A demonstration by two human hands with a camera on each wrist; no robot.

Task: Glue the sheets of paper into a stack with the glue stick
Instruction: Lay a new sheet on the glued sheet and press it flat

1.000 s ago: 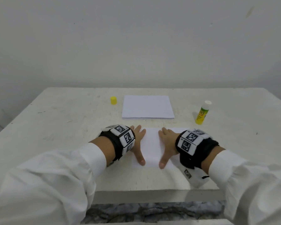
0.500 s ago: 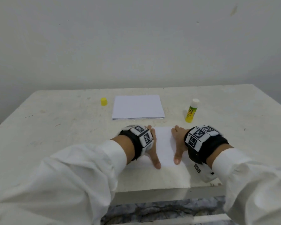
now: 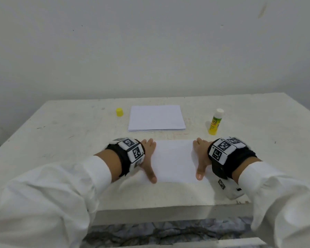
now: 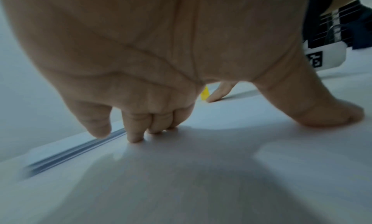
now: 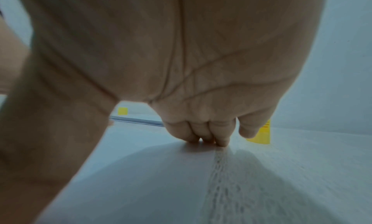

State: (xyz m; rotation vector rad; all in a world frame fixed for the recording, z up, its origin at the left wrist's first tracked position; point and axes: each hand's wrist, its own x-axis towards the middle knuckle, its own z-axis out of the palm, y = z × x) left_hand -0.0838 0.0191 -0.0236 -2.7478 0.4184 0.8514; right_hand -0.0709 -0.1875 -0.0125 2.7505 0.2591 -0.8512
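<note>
On sheet (image 3: 174, 161), both hands press flat.

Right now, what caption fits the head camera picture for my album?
Both hands press a paper sheet flat; glue stick stands uncapped nearby.

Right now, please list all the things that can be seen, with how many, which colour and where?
sheet: one, white, flat on the table's near middle, between the two hands
paper pile: one, white, behind the sheet, apart from it
glue stick: one, yellow body with white top, upright, right of the pile, uncapped
cap: one, yellow, left of the pile
table: one, off-white, scuffed, against a pale wall
wrist bands: two, black with black-and-white markers, one on each wrist
sleeves: two, white
left hand: fingers spread, pressing the sheet's left edge
right hand: fingers spread, pressing the sheet's right edge
</note>
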